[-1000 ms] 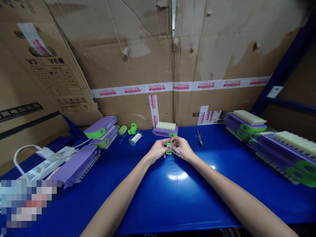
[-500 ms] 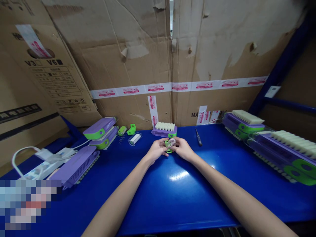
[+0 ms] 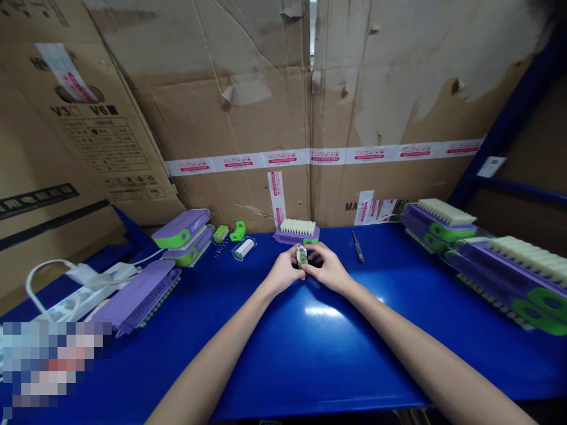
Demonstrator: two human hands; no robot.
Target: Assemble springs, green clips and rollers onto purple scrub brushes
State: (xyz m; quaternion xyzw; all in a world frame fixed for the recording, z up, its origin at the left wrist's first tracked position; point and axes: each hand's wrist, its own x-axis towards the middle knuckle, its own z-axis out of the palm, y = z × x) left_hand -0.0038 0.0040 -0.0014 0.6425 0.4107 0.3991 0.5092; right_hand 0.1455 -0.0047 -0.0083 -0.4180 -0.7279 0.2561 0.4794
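Between my two hands, above the middle of the blue table, is a small green part with a ribbed, silvery, coil-like piece (image 3: 302, 256) on it; its exact kind is too small to make out. My left hand (image 3: 284, 271) grips it from the left with thumb and fingers. From the right, my right hand (image 3: 328, 267) pinches it too, its thumb near the lower edge and its fingers curled over the top. Just beyond them lies a purple and green brush-like unit (image 3: 293, 234) with pale bristles facing up.
A screwdriver (image 3: 358, 247) lies right of my hands. Left are a green bracket (image 3: 238, 231), a small green block (image 3: 221, 234) and a clear-cased white piece (image 3: 244, 249). Purple units (image 3: 181, 227) stack at left, others (image 3: 500, 265) at right. A power strip (image 3: 84, 298) with cables sits far left.
The small part has been turned between my fingers, so its ribbed piece now stands more upright and faces me. Both hands stay in nearly the same place.
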